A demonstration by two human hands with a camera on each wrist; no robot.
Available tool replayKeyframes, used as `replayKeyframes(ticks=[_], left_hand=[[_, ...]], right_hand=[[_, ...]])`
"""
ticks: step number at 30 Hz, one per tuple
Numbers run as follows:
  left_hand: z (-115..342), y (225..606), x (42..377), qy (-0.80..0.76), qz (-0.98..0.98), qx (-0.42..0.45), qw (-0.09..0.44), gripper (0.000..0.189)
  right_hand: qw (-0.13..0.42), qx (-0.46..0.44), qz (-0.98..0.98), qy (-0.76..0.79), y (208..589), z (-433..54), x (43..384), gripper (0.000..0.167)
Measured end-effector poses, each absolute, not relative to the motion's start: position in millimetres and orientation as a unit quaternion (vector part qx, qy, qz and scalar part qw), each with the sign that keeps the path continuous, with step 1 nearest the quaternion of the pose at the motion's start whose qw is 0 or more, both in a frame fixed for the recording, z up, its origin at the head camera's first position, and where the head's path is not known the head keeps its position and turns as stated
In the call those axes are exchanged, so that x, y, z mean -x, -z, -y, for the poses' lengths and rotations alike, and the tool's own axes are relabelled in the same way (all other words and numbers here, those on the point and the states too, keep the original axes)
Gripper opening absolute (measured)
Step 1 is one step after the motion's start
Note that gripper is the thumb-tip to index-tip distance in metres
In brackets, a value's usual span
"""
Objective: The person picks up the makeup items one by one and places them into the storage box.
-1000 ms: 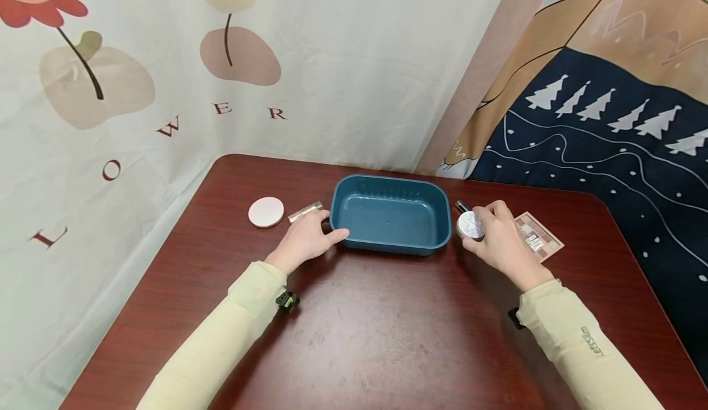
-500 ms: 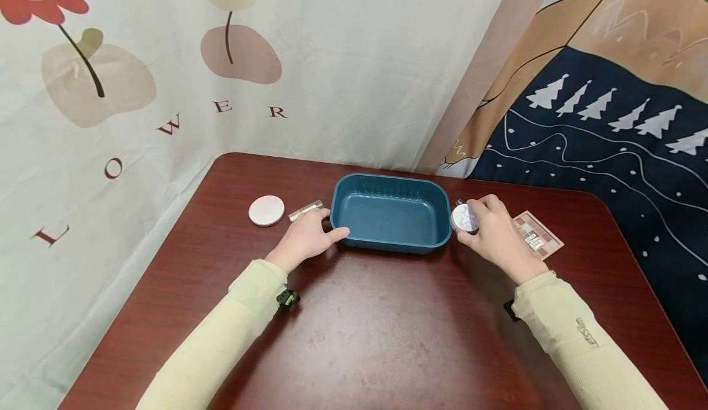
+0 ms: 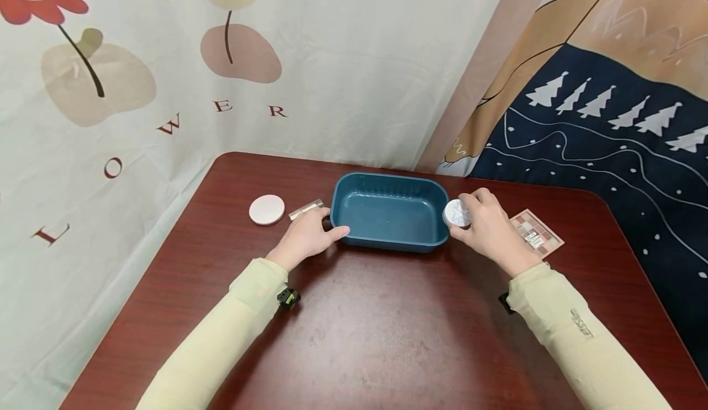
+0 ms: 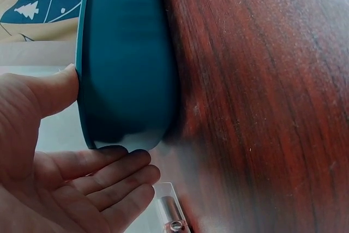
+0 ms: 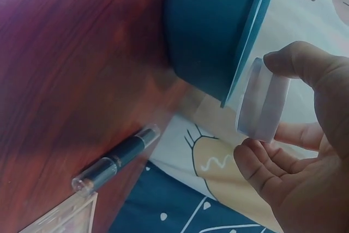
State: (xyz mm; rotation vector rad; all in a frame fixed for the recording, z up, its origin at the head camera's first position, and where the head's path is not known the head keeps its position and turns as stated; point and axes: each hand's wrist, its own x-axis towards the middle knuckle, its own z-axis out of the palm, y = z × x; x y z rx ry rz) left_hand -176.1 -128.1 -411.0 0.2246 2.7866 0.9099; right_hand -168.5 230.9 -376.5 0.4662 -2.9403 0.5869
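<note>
Right wrist, pinched case (image 5: 264,101), tube (image 5: 116,159) (hidden from head)

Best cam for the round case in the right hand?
Head view: the round case has its pale patterned top facing the camera, though the right hand covers part of it. Right wrist: mostly its side wall, not the pattern. Left wrist: at most a pale sliver up top, too little to identify.

Head view: my left hand (image 3: 306,233) covered part of the slim case (image 3: 303,210); my right hand (image 3: 489,228) hid one side of the round container (image 3: 456,213). Wrist views: edges cropped the blue tray (image 4: 128,53) and the palette (image 5: 68,219).
</note>
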Motion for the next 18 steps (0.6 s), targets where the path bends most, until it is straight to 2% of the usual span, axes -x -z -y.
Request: replayKeyframes(ticks=[18], left_hand=[[127.3, 411.0, 175.0, -0.311, -0.942, -0.067, 0.110, 0.072]], right_hand=[[0.036, -0.175, 0.964, -0.197, 377.8, -214.4, 175.5, 0.060]])
